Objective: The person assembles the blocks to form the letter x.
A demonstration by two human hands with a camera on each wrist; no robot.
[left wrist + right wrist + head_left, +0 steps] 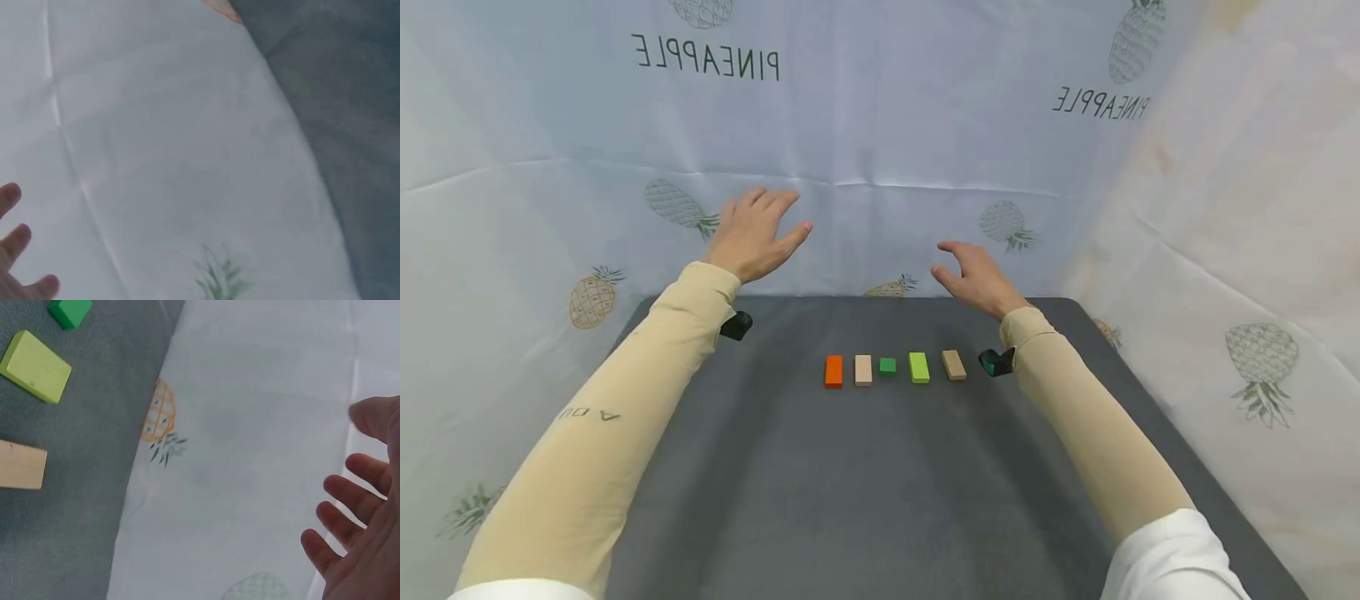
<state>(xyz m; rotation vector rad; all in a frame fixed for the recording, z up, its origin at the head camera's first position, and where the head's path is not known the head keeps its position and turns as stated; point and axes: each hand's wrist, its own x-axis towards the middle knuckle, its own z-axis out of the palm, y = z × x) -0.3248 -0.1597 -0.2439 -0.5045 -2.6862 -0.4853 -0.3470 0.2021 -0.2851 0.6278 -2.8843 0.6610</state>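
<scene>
Five small blocks would be a row of several pieces on the dark grey table: an orange-red block, a pale pink block, a small green block, a lime-green block and a tan wooden block. My left hand is raised over the far left of the table, fingers spread, holding nothing. On the other side my right hand hovers beyond the tan block, fingers relaxed and nothing in them. The right wrist view shows the lime-green block apart from that hand.
A white cloth with pineapple prints hangs behind the table's far edge and along both sides. Black wrist devices sit under the left cuff and the right cuff.
</scene>
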